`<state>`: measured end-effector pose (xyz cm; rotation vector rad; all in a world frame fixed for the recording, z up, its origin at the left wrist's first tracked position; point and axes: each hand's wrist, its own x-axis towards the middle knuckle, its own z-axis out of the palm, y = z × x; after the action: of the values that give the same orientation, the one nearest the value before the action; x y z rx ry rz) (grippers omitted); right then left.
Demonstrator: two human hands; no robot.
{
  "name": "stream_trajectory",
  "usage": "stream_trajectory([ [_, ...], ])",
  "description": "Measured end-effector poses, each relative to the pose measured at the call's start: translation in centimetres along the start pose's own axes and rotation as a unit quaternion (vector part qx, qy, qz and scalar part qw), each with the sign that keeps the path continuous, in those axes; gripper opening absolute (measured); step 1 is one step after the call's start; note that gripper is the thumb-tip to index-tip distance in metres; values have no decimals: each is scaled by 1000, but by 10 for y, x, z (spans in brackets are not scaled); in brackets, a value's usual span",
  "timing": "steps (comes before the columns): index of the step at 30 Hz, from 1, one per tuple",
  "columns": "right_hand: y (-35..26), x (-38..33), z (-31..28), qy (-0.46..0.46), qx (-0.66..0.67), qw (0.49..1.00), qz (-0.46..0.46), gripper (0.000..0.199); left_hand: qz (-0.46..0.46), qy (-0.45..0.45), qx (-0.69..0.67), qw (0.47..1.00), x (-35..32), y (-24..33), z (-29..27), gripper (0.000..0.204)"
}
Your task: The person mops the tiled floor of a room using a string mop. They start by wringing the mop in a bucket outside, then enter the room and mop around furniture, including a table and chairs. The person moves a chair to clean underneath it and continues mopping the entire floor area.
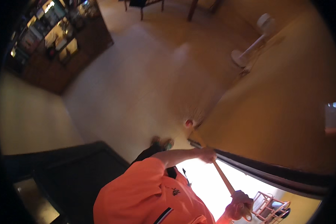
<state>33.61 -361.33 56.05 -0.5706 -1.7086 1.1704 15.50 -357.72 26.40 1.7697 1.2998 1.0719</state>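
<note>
My left hand [207, 154] is closed around the long wooden handle [223, 175] of what looks like a mop, partway along it. Near the handle's upper end my right hand [239, 206] is wrapped, with the rounded tip sticking out past the fingers. The handle slants away down to the floor. At its foot is a red socket [189, 123] with thin pale strands spread out, blurred, close to the base of the wall. My sandalled feet [162, 142] stand to the left of the mop head.
A cabinet [82, 56] crowded with small items stands far left. A white pedestal fan [250, 50] is by the right wall [280, 123]. Beside me on the left is a dark door-like panel [82, 175]. A bright doorway and a tubular rack [267, 205] lie at lower right.
</note>
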Motion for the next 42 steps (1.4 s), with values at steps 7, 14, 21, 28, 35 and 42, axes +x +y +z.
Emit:
stream_trajectory([
  [7,-11,22,7,-107,67,992,16,19,-138,91,73,983,-22,26,13,13],
  [14,25,17,27,-217,204,952,70,10,-209,328,178,904,-150,38,24,7],
  [21,55,-25,66,-376,279,869,158,7,-402,398,254,784,-254,45,66,17],
  [28,73,-18,-62,-396,298,856,149,9,-349,420,279,790,-186,58,164,12],
  [35,38,28,-251,-365,262,889,89,14,-287,379,233,848,38,74,256,19],
  [42,23,16,-304,-395,210,893,-41,22,-211,354,97,906,109,114,266,16],
])
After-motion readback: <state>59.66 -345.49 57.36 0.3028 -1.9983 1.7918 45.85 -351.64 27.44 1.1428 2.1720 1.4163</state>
